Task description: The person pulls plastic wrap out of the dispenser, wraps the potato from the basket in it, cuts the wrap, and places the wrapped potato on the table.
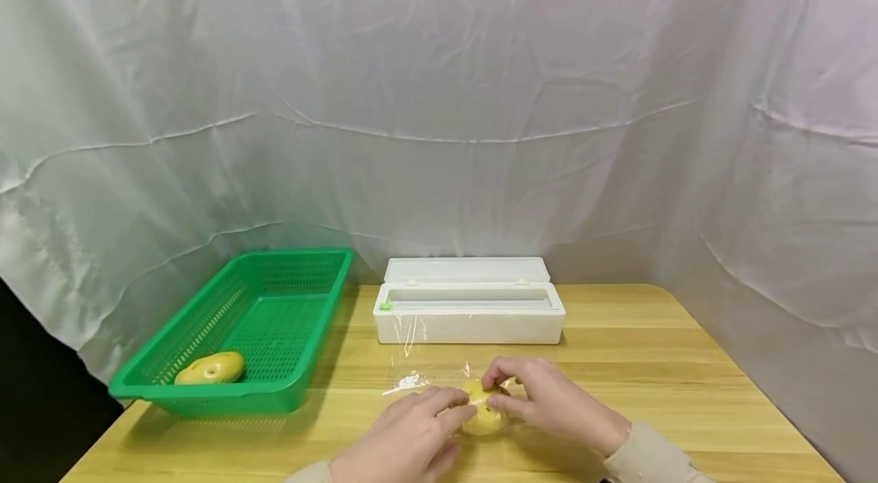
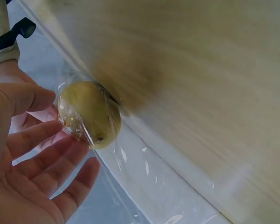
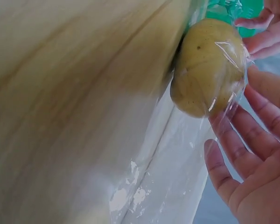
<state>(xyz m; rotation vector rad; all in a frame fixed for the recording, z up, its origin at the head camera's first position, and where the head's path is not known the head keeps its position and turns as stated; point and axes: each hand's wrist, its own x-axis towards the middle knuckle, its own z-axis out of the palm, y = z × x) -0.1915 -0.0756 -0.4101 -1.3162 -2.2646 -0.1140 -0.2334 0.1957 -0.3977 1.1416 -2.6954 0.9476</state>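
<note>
A yellow potato (image 1: 484, 419) lies on the table under clear cling film (image 1: 411, 380), which stretches from the dispenser. My left hand (image 1: 420, 430) touches the film at the potato's left side; in the left wrist view its fingers (image 2: 46, 158) are spread and nearly straight, the thumb apart from them. At the potato's upper right, my right hand (image 1: 549, 399) bends its index finger and thumb together on the film. Seen from the right wrist, the other right fingers (image 3: 242, 149) rest against the film beside the potato (image 3: 207, 70).
Behind the hands stands a white cling film dispenser (image 1: 469, 329), its lid raised, with a green slider at its left end. On the left, a green basket (image 1: 302, 384) holds another potato (image 1: 211, 369). Grey cloth hangs behind and beside the wooden table (image 1: 658, 361).
</note>
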